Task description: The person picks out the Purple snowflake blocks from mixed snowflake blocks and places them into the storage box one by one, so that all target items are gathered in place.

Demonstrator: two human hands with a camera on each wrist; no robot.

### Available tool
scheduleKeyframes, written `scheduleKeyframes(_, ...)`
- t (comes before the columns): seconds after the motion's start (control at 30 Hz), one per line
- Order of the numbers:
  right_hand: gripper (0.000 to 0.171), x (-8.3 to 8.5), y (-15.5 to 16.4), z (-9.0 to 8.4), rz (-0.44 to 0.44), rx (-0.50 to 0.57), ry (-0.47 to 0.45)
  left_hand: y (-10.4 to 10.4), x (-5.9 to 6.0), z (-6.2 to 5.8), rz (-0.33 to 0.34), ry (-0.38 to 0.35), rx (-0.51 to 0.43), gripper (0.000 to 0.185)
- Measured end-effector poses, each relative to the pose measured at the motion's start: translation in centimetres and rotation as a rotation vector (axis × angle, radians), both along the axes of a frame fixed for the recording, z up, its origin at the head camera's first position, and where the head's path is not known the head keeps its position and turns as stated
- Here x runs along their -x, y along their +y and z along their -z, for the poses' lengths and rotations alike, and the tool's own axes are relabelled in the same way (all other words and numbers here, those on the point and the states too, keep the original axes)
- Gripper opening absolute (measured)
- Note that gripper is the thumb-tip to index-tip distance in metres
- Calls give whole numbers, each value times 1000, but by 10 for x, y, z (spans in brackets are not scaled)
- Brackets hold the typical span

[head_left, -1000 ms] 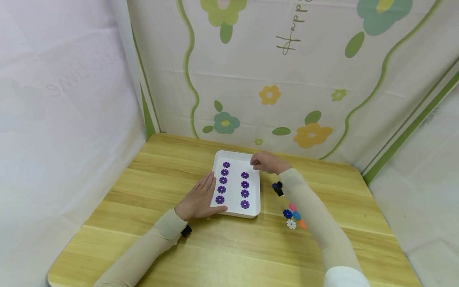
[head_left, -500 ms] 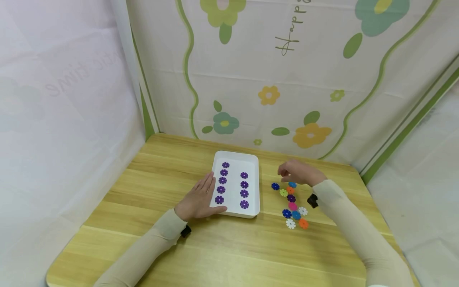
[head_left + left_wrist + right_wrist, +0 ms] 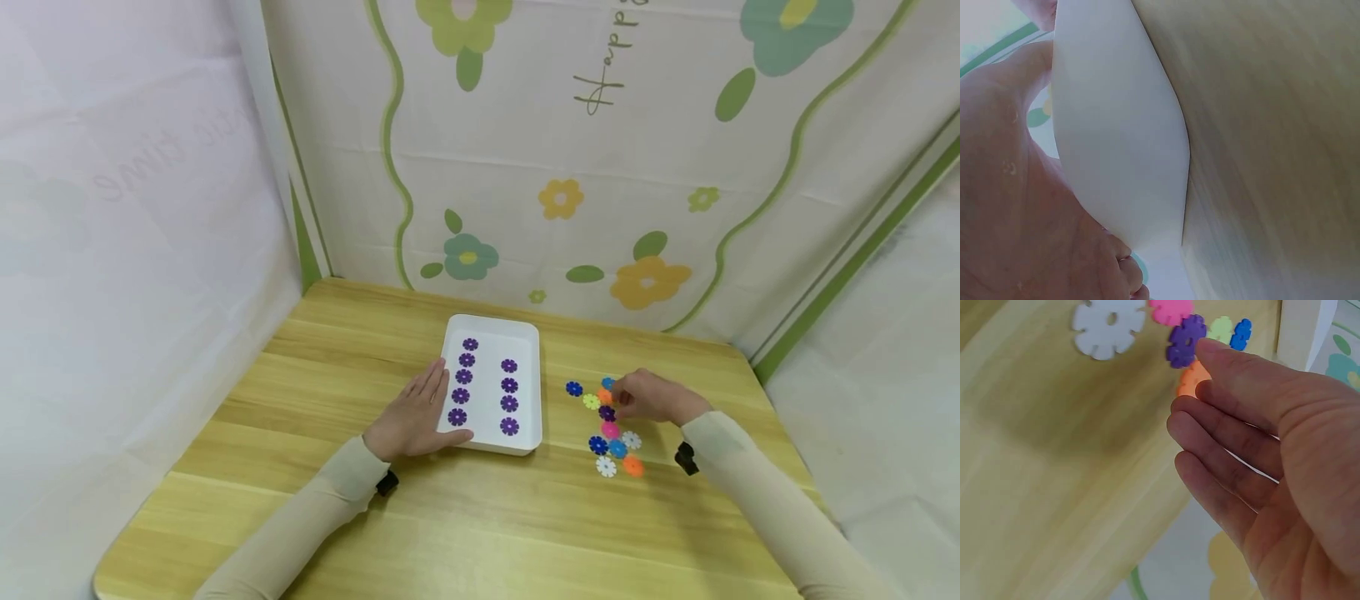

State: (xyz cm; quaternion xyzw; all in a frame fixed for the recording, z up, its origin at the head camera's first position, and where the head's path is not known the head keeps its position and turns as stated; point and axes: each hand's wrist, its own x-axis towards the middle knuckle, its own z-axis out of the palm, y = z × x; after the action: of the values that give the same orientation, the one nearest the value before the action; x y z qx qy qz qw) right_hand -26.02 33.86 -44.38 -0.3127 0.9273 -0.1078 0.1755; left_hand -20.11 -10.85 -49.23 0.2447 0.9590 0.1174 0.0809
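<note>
A white tray [image 3: 487, 396] holds two columns of purple notched flower-shaped discs, such as this lower right disc [image 3: 509, 427]. My left hand [image 3: 411, 423] rests with straight fingers along the tray's left rim, its thumb at the near edge. In the left wrist view, the palm lies against the tray's outer wall [image 3: 1119, 125]. My right hand [image 3: 651, 397] is over the loose discs right of the tray. Its thumb tip overlaps a purple disc [image 3: 1180, 353] in the right wrist view, fingers loosely bent with nothing between them. An orange disc [image 3: 1194, 380] is partly hidden behind the fingers.
Around the right hand lie several more discs: dark blue [image 3: 574, 389], lime [image 3: 592, 402], pink [image 3: 610, 430], white [image 3: 606, 467] and orange [image 3: 633, 466]. A flower-printed cloth [image 3: 495, 167] hangs behind the wooden table [image 3: 330, 358].
My right hand has moved from the tray's far right corner, to the right and nearer, down to the loose discs. The left hand has stayed on the tray.
</note>
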Motion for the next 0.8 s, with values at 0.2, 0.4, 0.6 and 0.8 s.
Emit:
scheduleKeyframes(0.2,10,-5,0,15,71,26,0,0,0,-3,4,-8,-2,118)
scheduleKeyframes(0.4,13,-9,-7,21,148,63,7,0,-4,-12,10,-24,-3,116)
scheduleKeyframes(0.6,12,-7,-9,23,252,82,-70,1,-6,-16,9,-25,1,116)
scheduleKeyframes(0.8,18,-2,-8,24,330,107,-114,-1,-6,-14,11,-15,-16,117)
